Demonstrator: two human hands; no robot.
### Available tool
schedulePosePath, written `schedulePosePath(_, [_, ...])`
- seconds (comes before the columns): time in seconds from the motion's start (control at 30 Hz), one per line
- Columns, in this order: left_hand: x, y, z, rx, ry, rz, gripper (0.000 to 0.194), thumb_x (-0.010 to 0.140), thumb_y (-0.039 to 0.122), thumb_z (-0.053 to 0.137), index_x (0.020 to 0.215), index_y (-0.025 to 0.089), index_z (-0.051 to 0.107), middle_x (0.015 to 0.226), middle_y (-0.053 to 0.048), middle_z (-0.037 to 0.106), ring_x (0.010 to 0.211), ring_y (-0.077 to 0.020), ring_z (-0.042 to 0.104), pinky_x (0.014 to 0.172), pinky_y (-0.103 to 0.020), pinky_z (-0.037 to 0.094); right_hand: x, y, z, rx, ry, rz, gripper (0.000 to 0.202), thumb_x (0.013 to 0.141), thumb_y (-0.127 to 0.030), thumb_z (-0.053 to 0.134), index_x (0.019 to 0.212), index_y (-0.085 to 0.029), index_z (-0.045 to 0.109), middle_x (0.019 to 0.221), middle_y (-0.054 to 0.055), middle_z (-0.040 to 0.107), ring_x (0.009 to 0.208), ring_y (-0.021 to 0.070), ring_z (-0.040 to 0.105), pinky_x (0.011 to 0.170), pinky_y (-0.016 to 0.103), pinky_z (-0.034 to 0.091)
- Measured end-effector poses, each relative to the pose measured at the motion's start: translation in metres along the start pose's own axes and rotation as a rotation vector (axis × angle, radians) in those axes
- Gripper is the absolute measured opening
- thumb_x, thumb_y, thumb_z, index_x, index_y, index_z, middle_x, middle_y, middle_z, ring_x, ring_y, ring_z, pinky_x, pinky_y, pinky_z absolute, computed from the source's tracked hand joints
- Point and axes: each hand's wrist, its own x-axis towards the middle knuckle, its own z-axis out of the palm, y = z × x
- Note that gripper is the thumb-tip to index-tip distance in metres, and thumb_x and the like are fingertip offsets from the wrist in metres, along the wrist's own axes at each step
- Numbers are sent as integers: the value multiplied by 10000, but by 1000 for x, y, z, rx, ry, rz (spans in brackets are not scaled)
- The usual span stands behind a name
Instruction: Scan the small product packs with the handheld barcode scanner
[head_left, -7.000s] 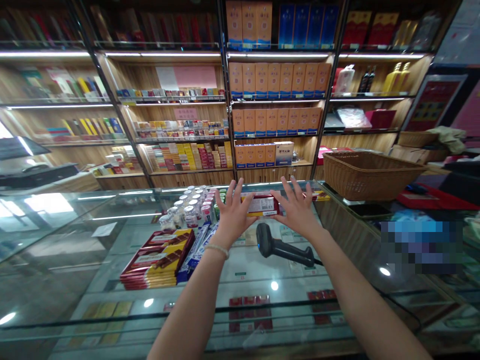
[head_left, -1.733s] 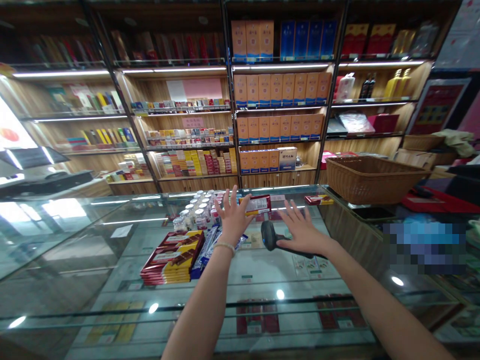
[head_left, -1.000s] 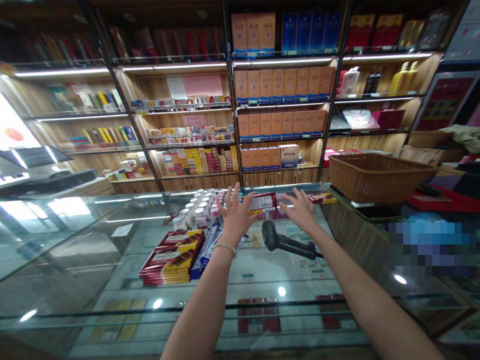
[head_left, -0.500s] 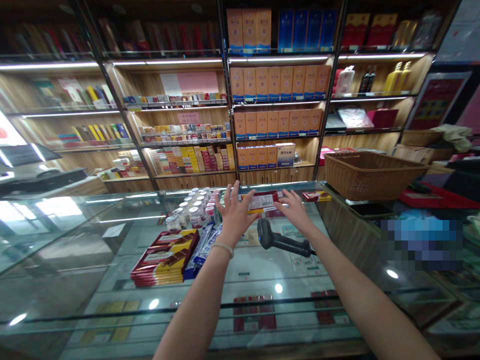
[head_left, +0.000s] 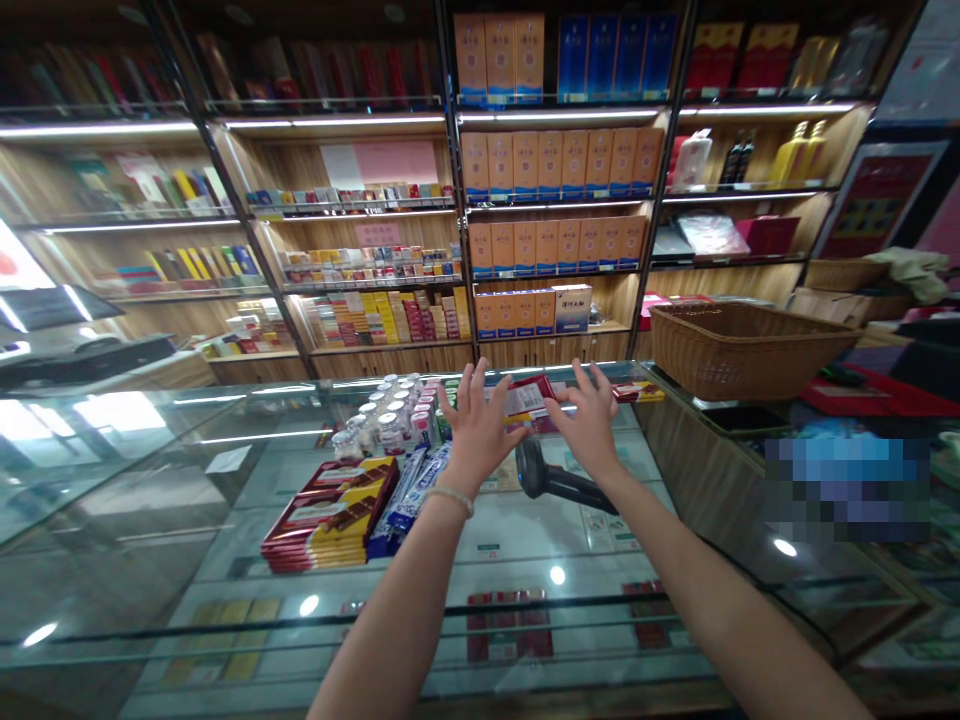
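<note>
A chocolate bar (head_left: 524,399) in a red and yellow wrapper is held over the glass counter, its barcode side facing me. My left hand (head_left: 478,425) grips its left end, with the other fingers spread. At its right end, my right hand (head_left: 589,425) pinches the wrapper between thumb and finger. Just below the bar lies a black barcode scanner (head_left: 562,480), partly behind my right wrist. Left of my left forearm are a stack of chocolate bars (head_left: 330,515) and blue-and-white packets (head_left: 409,495).
Several small lidded jars (head_left: 386,415) stand behind the packets. Another red and yellow bar (head_left: 641,391) lies at the far right of the glass counter (head_left: 517,555). A wicker basket (head_left: 750,350) sits at right. Stocked shelves (head_left: 559,205) line the back wall.
The chocolate bar has tilted, its right end now higher. My right hand has turned more upright, its fingers raised, and my left hand has shifted slightly right. The scanner stays put.
</note>
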Motion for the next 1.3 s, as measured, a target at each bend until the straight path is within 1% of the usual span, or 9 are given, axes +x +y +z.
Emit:
schedulePosePath(0.13, [-1,0,3,11,21,15,687,780,489,820,1388,256,600,1720,-182,285,1603,-393,216,1272,-666,-71,-7,-14,-1,-78,37,-86,290,945,-416,553,758,-243,692,1615,71,499,1534,348,302,1191,649,210])
schedulePosePath(0.27, [-2,-2,6,20,46,27,596,816,472,786,1337,233,623,1724,-188,271,1611,-380,195,1275,-660,-54,-12,-22,-2,-115,19,-128,278,953,-411,560,780,-243,699,1636,67,470,1549,341,291,1204,622,198])
schedulePosePath(0.4, [-1,-4,6,-9,50,-12,591,814,498,786,1340,269,644,1733,-167,256,1611,-398,174,1269,-674,-35,-13,-25,-7,-90,-36,-166,310,965,-491,569,859,-260,748,1654,43,445,1566,353,256,1210,623,184])
schedulePosePath(0.5, [0,-7,6,-66,48,-82,614,797,524,803,1360,330,652,1741,-140,234,1610,-411,164,1258,-698,9,-10,-22,-12,-31,-84,-202,399,1000,-542,497,907,-273,776,1661,25,437,1579,350,229,1218,616,185])
schedulePosePath(0.67, [1,-11,10,-173,12,-132,665,781,527,826,1404,394,634,1751,-94,182,1614,-427,115,1254,-704,112,4,0,-13,97,-135,-50,532,1048,-595,319,1151,-321,763,1679,16,405,1580,302,237,1233,606,223])
schedulePosePath(0.87, [-1,-14,15,-225,-16,-75,684,791,534,818,1428,383,619,1764,-86,119,1610,-443,110,1252,-692,144,12,28,-8,58,-321,126,514,1001,-632,445,1404,-381,639,1733,35,290,1605,321,180,1231,662,229])
schedulePosePath(1.03, [-2,-11,13,-251,-54,-29,679,788,522,825,1421,383,621,1769,-82,88,1624,-414,59,1259,-665,113,12,28,-5,-26,-439,134,502,1021,-616,424,1425,-401,630,1760,26,210,1623,323,134,1245,670,202])
schedulePosePath(1.2, [-3,-10,13,-243,-62,32,671,783,497,836,1411,378,632,1776,-89,43,1628,-418,18,1262,-656,79,14,19,-2,95,-562,144,533,1041,-641,353,1398,-390,658,1776,0,127,1643,280,20,1285,636,63])
schedulePosePath(1.3, [-4,-12,16,-240,-50,62,697,775,490,847,1426,386,621,1779,-91,15,1626,-428,21,1261,-662,58,13,18,1,162,-573,146,521,1023,-653,403,1358,-376,691,1774,-10,137,1644,272,-14,1298,598,28])
